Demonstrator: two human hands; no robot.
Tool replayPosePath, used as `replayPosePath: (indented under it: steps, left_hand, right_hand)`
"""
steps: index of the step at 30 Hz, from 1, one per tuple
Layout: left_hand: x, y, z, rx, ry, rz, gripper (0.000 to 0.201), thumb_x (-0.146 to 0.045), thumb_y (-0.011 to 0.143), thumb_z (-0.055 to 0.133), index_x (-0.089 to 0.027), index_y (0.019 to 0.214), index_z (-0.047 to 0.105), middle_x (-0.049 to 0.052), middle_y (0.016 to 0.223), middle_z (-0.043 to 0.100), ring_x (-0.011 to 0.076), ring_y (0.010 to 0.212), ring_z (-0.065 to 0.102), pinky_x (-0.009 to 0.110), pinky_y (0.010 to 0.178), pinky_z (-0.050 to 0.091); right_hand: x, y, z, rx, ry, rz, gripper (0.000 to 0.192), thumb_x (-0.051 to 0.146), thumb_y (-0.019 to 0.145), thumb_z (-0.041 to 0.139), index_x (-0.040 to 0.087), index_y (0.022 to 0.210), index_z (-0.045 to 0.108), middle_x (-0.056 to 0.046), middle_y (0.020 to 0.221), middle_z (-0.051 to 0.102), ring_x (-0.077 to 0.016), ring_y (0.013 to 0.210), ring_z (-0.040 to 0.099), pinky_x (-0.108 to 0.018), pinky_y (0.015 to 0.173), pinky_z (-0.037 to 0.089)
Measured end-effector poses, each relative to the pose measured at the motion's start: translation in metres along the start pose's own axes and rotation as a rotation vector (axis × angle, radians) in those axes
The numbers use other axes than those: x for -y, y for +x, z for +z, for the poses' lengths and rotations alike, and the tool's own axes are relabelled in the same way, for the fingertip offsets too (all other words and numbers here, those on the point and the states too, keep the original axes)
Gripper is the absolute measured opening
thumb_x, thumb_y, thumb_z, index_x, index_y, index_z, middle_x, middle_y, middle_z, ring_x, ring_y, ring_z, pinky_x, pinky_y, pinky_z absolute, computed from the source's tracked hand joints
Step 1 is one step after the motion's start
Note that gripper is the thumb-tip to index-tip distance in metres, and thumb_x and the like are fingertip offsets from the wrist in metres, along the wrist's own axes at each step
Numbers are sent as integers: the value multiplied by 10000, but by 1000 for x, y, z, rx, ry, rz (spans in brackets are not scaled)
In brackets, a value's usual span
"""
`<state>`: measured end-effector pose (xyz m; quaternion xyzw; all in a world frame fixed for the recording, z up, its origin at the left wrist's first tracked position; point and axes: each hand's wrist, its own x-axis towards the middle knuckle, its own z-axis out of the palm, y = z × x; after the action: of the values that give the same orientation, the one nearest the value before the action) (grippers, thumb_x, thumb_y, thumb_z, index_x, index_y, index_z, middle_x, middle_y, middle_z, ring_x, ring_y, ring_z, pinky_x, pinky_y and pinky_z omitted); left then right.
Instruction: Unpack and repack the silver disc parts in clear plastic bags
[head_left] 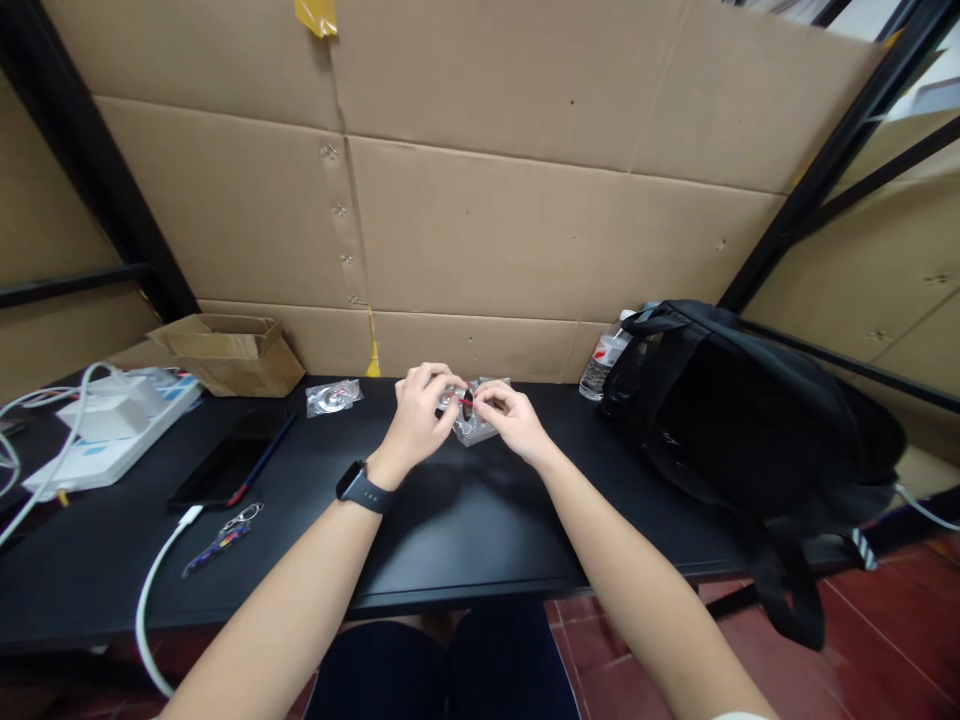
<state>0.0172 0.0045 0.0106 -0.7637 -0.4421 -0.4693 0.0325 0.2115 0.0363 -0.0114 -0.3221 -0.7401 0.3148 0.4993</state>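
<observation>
— What do we have between our hands at the black desk (450, 540)?

— A small dark ring-shaped part (468, 403), pinched between the fingertips of our left hand (417, 412) and right hand (512, 417), over a clear plastic bag (474, 430).

— And nearby?

— A second bagged part (333, 397) lies to the left, well apart; a black backpack (742, 420) sits right.

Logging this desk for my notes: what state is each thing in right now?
left hand: gripping small part
right hand: gripping small part
small part: held between both hands
cardboard box: open
phone: screen dark, flat
backpack: lying on the table
water bottle: upright
</observation>
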Motion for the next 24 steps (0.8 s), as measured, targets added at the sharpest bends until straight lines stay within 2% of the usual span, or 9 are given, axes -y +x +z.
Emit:
replayPosePath:
  steps: [2, 5, 10, 13, 16, 18, 20, 22, 24]
  left_hand:
    - [0, 1, -3, 13, -26, -9, 219, -212, 935, 542, -268, 1104, 670, 56, 1176, 619, 250, 1134, 545, 410, 998, 365]
    - [3, 0, -2, 109, 6, 44, 175, -317, 924, 607, -277, 1067, 700, 53, 1193, 631, 264, 1153, 535, 419, 997, 358]
    - [12, -6, 13, 265, 80, 90, 159, -380, 901, 649, -300, 1000, 746, 57, 1196, 651, 290, 1157, 518, 431, 938, 379]
    - [15, -7, 17, 282, 86, 96, 153, -368, 895, 657, -317, 1001, 755, 51, 1180, 661, 288, 1141, 517, 429, 916, 380]
    - [15, -6, 18, 266, 81, 82, 132, -380, 896, 661, -301, 906, 768, 48, 1104, 683, 273, 1074, 538, 412, 873, 378]
    - [16, -5, 17, 247, 75, 57, 149, -383, 904, 654, -290, 865, 765, 46, 1052, 702, 266, 1039, 551, 408, 861, 367]
    - [18, -4, 16, 231, 72, 26, 140, -362, 913, 646, -287, 869, 755, 40, 1008, 724, 262, 1016, 565, 408, 861, 350]
    - [20, -3, 15, 215, 80, -9, 121, -331, 920, 635, -282, 882, 739, 33, 970, 742, 259, 990, 582, 408, 861, 332]
    - [22, -3, 14, 199, 93, -35, 107, -305, 925, 624, -277, 885, 719, 30, 951, 753, 258, 972, 595, 407, 857, 316]
  right_hand:
    - [0, -1, -4, 28, -148, -59, 233, 434, 887, 666, 206, 844, 695, -79, 1071, 612, -209, 973, 621, -316, 759, 541]
    - [3, -1, -9, 85, -312, -129, 147, 343, 902, 643, 213, 853, 692, -76, 1097, 589, -219, 1049, 600, -323, 788, 527]
    - [4, -2, -12, 88, -289, -131, 145, 332, 934, 602, 212, 891, 673, -80, 1154, 554, -212, 1078, 594, -329, 819, 532]
    - [5, -2, -9, 106, -274, -134, 144, 331, 936, 602, 211, 894, 671, -81, 1150, 555, -211, 1077, 595, -325, 820, 530]
    - [6, -1, -10, 130, -290, -156, 140, 339, 935, 612, 220, 908, 680, -75, 1132, 583, -213, 1076, 596, -321, 829, 520]
    - [4, 1, -17, 100, -328, -161, 139, 336, 945, 597, 227, 947, 682, -70, 1109, 604, -210, 1050, 604, -323, 836, 512]
    - [-2, 4, -31, 11, -416, -134, 137, 296, 949, 571, 229, 1008, 674, -66, 1074, 620, -209, 1016, 612, -333, 856, 504]
    - [-14, 6, -50, -107, -556, -59, 181, 216, 911, 573, 220, 1070, 660, -71, 1060, 629, -219, 995, 613, -353, 887, 494]
    - [-29, 6, -67, -140, -710, 63, 311, 168, 848, 618, 203, 1156, 642, -92, 1079, 633, -238, 1004, 613, -363, 890, 487]
